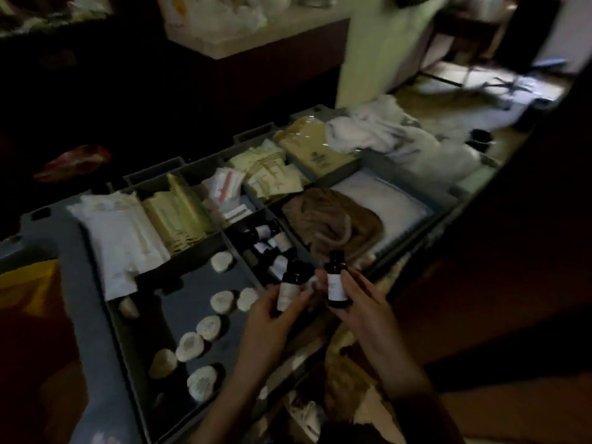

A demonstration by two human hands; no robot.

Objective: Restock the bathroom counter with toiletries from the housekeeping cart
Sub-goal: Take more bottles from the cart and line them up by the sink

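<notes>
Presently: two small toiletry bottles held over the housekeeping cart, one per hand.
The left grip (272,315) is clamped on the left bottle (288,291), which is slightly tilted; the right grip (362,302) is clamped on the right bottle (336,285), which is near upright. Both are just nearer the person than the bottle compartment (238,251); the round soaps (209,326) lie to its left. It is advisable to read both labels to confirm different products and to keep the caps uppermost before carrying them to the bathroom bench, which is not in view.

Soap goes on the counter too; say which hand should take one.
Left, probably: the left hand hangs next to the soap rounds, the right hand farther off. Each holds a bottle.
</notes>
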